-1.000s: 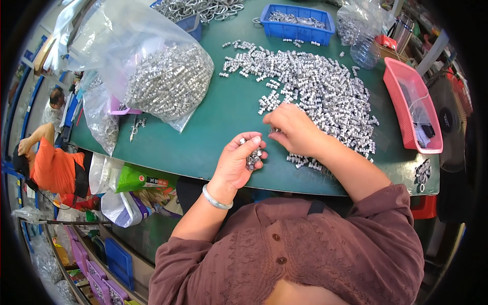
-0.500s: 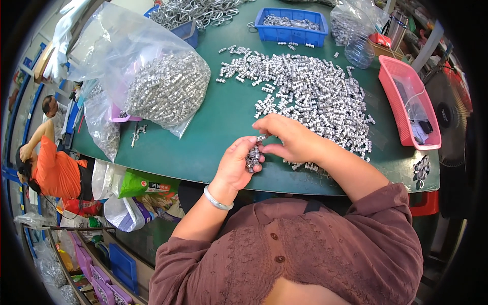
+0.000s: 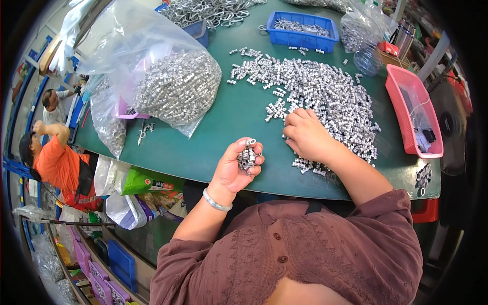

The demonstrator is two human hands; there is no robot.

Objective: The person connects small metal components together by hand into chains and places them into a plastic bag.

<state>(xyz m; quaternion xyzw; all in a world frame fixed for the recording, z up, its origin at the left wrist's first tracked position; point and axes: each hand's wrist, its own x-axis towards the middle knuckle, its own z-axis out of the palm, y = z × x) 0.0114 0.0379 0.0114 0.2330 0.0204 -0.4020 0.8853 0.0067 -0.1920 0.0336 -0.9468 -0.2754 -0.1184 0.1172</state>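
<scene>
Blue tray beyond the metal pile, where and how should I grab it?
Probably grip the blue tray by its two short-end rims, coming from above. It's long, open-topped and upright, with loose metal pieces inside, so lifting both ends together should keep it level. A clear bag sits near its right end.

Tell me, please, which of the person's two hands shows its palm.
The left hand: its palm faces up, holding a cluster of small metal pieces. The right hand shows its back instead, at the edge of the metal pile.
</scene>
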